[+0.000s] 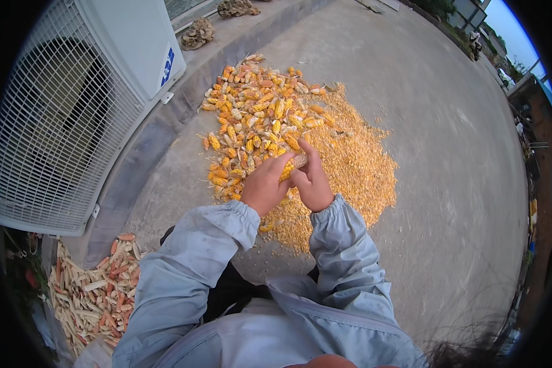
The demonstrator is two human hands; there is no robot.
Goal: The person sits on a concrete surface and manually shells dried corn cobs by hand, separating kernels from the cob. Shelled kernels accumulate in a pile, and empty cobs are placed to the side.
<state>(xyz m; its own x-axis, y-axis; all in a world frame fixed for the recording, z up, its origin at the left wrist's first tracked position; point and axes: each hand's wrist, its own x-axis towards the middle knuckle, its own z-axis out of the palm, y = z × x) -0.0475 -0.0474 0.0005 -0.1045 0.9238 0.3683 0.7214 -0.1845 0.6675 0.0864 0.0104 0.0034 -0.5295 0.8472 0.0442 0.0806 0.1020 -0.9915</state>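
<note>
Both of my hands are on one corn cob [287, 169], held above the heap in front of me. Yellow kernels cover its lower part, while the upper end looks pale and bare. My left hand [267, 184] wraps the cob from the left. From the right, my right hand [313, 181] grips it, with the thumb against the cob and the index finger extended upward. Beneath and beyond lies a pile of corn cobs [257, 108], many with patches of kernels gone. Loose corn kernels [359, 161] spread out to the right of that pile.
An air-conditioner outdoor unit [73, 101] stands at left by a raised concrete ledge [147, 170]. Stripped cobs [96, 294] are heaped at lower left. Rough stones [198, 34] rest on the ledge at the top. Concrete ground [451, 161] stretches to the right.
</note>
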